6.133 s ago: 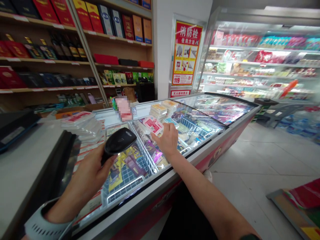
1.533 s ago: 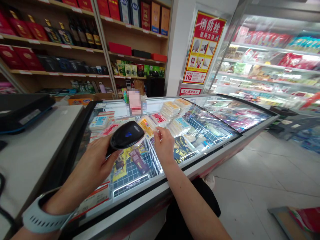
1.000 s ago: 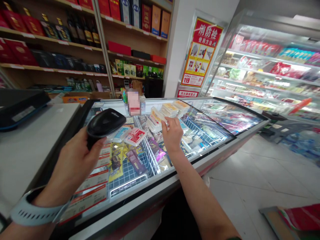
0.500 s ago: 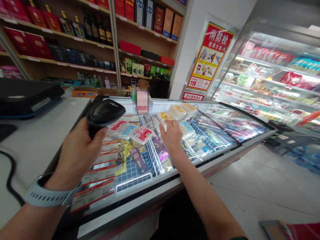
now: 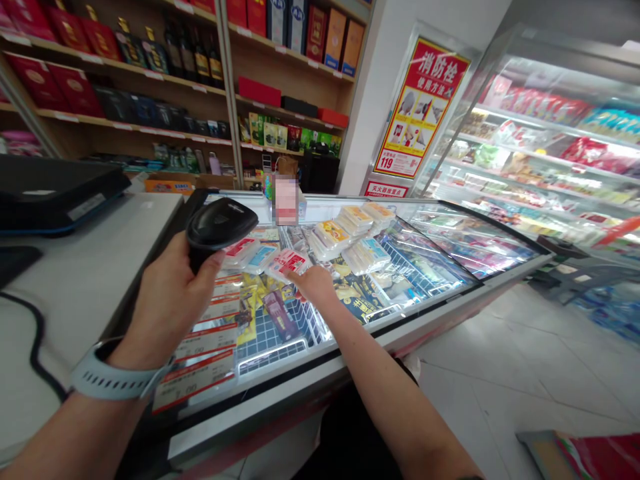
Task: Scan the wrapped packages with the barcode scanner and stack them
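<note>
My left hand [image 5: 173, 293], a pale watch strap on its wrist, is wrapped around the handle of a black barcode scanner [image 5: 223, 223], whose head points forward and right. My right hand [image 5: 315, 288] pinches the near right edge of a flat clear pack with a red label [image 5: 289, 263] above the freezer's glass top. Just left of it lie a blue-labelled pack [image 5: 261, 256] and another red-labelled pack [image 5: 239, 251]. Further right are stacked yellow-labelled packs [image 5: 330, 235] and blue-labelled packs [image 5: 367, 255]. My right fingertips are partly hidden.
Price tags [image 5: 213, 357] line the left part of the chest freezer [image 5: 280, 393]; wire baskets with bagged goods show through its glass. A counter [image 5: 145, 220] with a black device [image 5: 60, 193] stands left. Bottle shelves rise behind, and a lit display fridge [image 5: 545, 140] stands right.
My right hand has moved left and nearer, from the yellow-labelled packs to the red-labelled pack. My left hand and the scanner have shifted slightly right in view.
</note>
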### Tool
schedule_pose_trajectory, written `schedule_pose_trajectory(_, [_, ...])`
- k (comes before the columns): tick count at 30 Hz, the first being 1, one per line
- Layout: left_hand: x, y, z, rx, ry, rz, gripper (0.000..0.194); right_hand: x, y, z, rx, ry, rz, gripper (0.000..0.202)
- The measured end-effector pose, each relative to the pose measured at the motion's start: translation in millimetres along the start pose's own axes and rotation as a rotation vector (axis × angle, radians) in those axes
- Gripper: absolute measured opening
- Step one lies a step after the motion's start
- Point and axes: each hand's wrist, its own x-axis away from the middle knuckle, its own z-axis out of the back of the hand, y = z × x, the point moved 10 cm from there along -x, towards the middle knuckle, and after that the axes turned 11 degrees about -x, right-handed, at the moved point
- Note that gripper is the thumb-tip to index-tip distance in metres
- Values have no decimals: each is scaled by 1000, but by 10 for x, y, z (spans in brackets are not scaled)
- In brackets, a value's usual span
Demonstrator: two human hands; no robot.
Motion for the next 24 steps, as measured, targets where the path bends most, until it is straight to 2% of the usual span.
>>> schedule_pose_trajectory(3, [4, 11, 8, 2, 5, -9, 41, -11, 165, -98, -96, -105, -191, 47])
schedule_pose_trajectory(9, [5, 30, -9, 16, -9, -17, 45, -14, 331, -137, -305, -126, -310, 36])
schedule_pose_trajectory(12, [7, 36, -29, 16, -27, -22, 47, 0, 355, -58, -378, -73, -295, 26])
schedule_pose_trajectory(15, [12, 39, -42, 11, -31, -35, 47, 36, 336, 109, -423, 21, -254, 16])
schedule_pose_trajectory(19, [34, 90, -82, 44, -52, -65, 44, 111, 319, 360, -449, 133, -184, 21])
schedule_pose_trajectory(22, [76, 211, -117, 65, -76, -127, 41, 173, 314, 523, -430, 207, -111, 26])
schedule_pose_trajectory(24, [118, 326, -140, 69, -87, -205, 38, 217, 254, 646, -347, 282, -11, 25])
